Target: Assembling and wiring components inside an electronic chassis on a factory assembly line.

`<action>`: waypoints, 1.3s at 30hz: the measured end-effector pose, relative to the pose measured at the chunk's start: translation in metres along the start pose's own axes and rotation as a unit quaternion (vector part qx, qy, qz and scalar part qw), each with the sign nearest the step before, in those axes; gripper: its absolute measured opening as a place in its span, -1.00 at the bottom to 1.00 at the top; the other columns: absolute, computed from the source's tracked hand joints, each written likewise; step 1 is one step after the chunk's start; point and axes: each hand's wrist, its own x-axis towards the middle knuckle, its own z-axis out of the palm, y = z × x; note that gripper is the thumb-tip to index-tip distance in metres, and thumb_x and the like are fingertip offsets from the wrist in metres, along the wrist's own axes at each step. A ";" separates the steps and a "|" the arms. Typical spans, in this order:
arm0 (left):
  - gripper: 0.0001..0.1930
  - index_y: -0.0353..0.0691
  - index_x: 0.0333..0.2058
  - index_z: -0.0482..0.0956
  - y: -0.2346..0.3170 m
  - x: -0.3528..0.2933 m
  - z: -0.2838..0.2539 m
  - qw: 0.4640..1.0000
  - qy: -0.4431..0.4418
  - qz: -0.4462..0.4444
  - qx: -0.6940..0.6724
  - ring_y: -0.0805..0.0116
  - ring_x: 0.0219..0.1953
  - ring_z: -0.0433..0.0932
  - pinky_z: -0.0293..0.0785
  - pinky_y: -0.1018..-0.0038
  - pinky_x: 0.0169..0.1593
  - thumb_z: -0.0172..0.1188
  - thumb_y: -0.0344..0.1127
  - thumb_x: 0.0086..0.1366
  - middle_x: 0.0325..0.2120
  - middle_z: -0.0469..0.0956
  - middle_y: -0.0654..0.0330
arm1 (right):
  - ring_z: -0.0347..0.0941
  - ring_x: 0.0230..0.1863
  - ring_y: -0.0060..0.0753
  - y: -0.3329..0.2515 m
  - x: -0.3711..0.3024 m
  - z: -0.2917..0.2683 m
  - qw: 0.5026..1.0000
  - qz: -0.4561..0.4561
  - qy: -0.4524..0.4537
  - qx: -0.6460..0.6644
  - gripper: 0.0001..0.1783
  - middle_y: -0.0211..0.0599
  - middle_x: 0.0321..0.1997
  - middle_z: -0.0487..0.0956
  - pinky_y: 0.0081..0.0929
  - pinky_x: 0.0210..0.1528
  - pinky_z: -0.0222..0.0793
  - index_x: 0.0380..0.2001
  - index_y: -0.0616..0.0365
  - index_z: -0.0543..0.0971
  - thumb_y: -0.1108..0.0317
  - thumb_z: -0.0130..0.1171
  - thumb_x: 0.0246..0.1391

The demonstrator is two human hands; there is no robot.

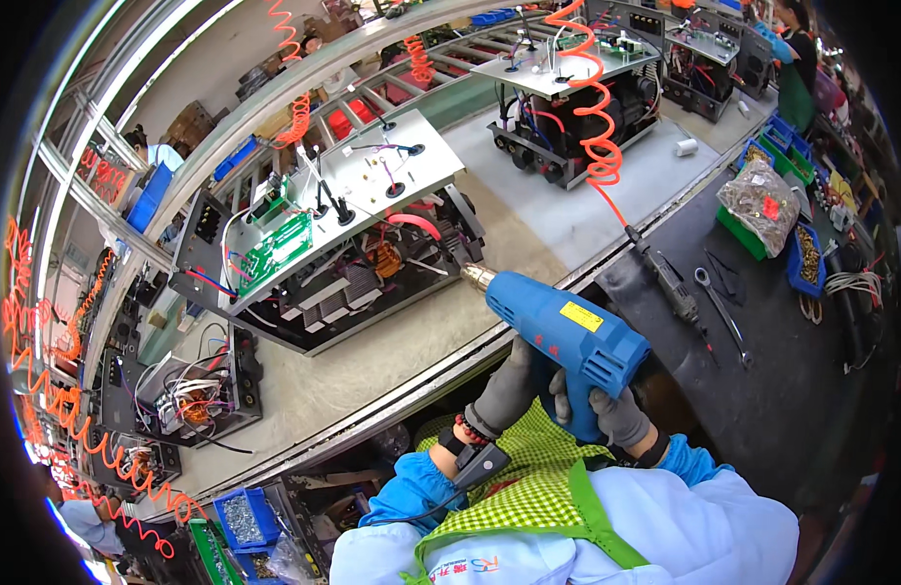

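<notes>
A blue heat gun with a metal nozzle is held in front of my body, its nozzle toward the open side of a machine unit. My right hand, in a grey glove, is closed round the gun's handle. Under the barrel, my left hand grips the gun, also gloved in grey; its fingertips are hidden behind the body. On top of the unit lies a light metal panel with a green circuit board and black cable bushings. A thick red wire arches out near the nozzle.
Another panelled unit stands farther along the line, and open units sit at the left. A pneumatic screwdriver on an orange coiled hose lies on a dark mat beside a wrench. Parts bins line the right; a co-worker stands behind.
</notes>
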 end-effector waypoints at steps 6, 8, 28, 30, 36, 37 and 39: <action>-0.20 -0.16 -0.09 0.44 0.001 0.001 0.005 0.999 -0.023 -0.007 -0.024 0.40 -0.45 0.55 0.47 0.51 -0.26 -0.49 0.47 0.37 -0.48 0.48 0.24 | 0.48 -0.37 -0.49 -0.001 0.001 -0.004 0.999 0.015 -0.036 -0.004 -0.15 -0.31 -0.35 0.55 -0.53 -0.31 0.43 -0.05 0.32 0.48 -0.33 0.27 -0.02; -0.19 -0.15 -0.18 0.44 -0.008 0.006 0.008 0.993 0.113 0.010 -0.018 0.36 -0.52 0.55 0.48 0.49 -0.31 -0.50 0.50 0.34 -0.53 0.47 0.23 | 0.48 -0.38 -0.50 0.000 0.003 0.001 1.000 0.007 -0.006 -0.001 -0.14 -0.30 -0.35 0.55 -0.53 -0.32 0.43 -0.05 0.32 0.48 -0.34 0.26 -0.03; -0.24 -0.09 -0.20 0.45 0.012 0.000 0.013 0.998 -0.036 0.005 0.047 0.37 -0.54 0.54 0.47 0.50 -0.30 -0.49 0.47 0.36 -0.58 0.40 0.30 | 0.52 -0.36 -0.47 0.002 0.003 -0.006 1.000 0.014 -0.008 0.001 -0.11 -0.25 -0.19 0.56 -0.47 -0.34 0.52 0.04 0.27 0.44 -0.34 0.29 -0.05; -0.25 -0.11 -0.26 0.43 -0.001 0.007 0.026 0.979 0.160 0.097 0.078 0.37 -0.56 0.54 0.47 0.52 -0.34 -0.51 0.46 0.37 -0.59 0.39 0.30 | 0.52 -0.36 -0.48 0.001 0.003 -0.002 1.000 0.006 0.012 0.002 -0.12 -0.26 -0.22 0.56 -0.48 -0.34 0.52 0.02 0.28 0.45 -0.34 0.29 -0.05; -0.28 -0.11 -0.27 0.36 0.007 0.002 0.008 0.995 -0.003 0.054 0.084 0.40 -0.55 0.52 0.46 0.52 -0.28 -0.49 0.46 0.37 -0.55 0.43 0.26 | 0.49 -0.35 -0.46 0.004 0.002 -0.008 1.000 0.020 -0.007 0.005 -0.16 -0.27 -0.30 0.54 -0.45 -0.28 0.46 -0.01 0.32 0.45 -0.32 0.21 0.04; -0.28 -0.11 -0.27 0.36 0.010 0.001 0.009 0.995 -0.001 0.055 0.082 0.40 -0.55 0.52 0.46 0.52 -0.28 -0.49 0.46 0.37 -0.55 0.43 0.26 | 0.49 -0.35 -0.46 0.005 0.001 -0.009 1.000 0.022 -0.001 0.011 -0.16 -0.27 -0.30 0.54 -0.45 -0.28 0.46 -0.01 0.32 0.45 -0.32 0.22 0.04; -0.29 -0.10 -0.17 0.35 0.017 0.000 0.007 0.994 -0.008 0.021 0.104 0.44 -0.50 0.50 0.44 0.51 -0.23 -0.43 0.48 0.36 -0.50 0.44 0.27 | 0.49 -0.35 -0.46 0.005 0.001 -0.006 1.000 0.024 0.001 0.018 -0.16 -0.27 -0.30 0.54 -0.45 -0.28 0.46 -0.01 0.32 0.45 -0.32 0.22 0.04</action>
